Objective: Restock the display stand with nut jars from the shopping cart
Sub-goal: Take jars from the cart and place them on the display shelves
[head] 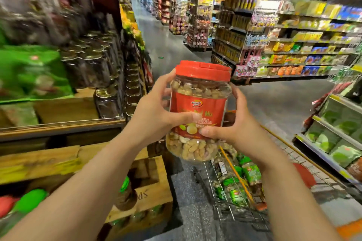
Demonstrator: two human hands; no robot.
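Observation:
A clear nut jar (199, 103) with a red lid and red label is held upright in mid-air at the centre of the view. My left hand (154, 111) grips its left side, thumb across the label. My right hand (233, 125) grips its right side lower down, thumb on the label's lower edge. Below the jar stands the wire shopping cart (231, 207) with several green-labelled nut packs inside. The wooden display stand (64, 123) is at the left, with jars (105, 101) standing on its shelf.
Wooden crates (152, 191) with green-lidded jars sit below the stand at the lower left. A green bag (33, 72) lies on the stand's shelf. Stocked shelves (293, 49) line the right side. The grey aisle floor (166, 45) runs ahead.

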